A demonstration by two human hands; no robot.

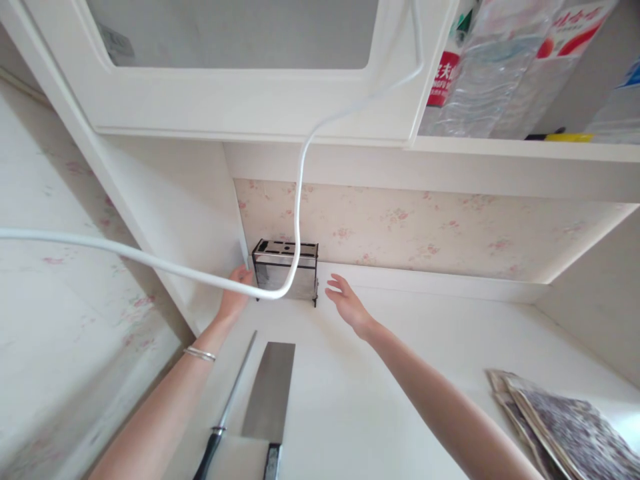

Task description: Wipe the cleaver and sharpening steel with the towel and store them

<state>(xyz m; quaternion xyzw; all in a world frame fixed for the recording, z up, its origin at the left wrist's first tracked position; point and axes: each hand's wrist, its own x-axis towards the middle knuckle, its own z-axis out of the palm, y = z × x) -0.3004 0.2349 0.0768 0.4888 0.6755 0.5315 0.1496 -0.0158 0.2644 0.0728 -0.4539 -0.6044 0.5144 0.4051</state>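
White cable (pixel 298 207) runs nearest the camera, crossing before the person's left hand (pixel 233 299). Between both hands' fingers, a black-framed holder (pixel 285 249) stands on the counter (pixel 430 340). Whether the left fingers touch it is hard to tell; the right hand's (pixel 347 307) are apart, just beside it. Nearer than the fingers lie a rod (pixel 229 405) and broad blade (pixel 271 390).

The rack (pixel 277 264) shows black edges and clear panels; the flat blade (pixel 270 390) is grey and the grey rod (pixel 234 391) has a black handle. Cable (pixel 299 193) white, wallpaper (pixel 380 220) cream with pink floral sprigs, folded cloth (pixel 575 420) mottled grey-purple.
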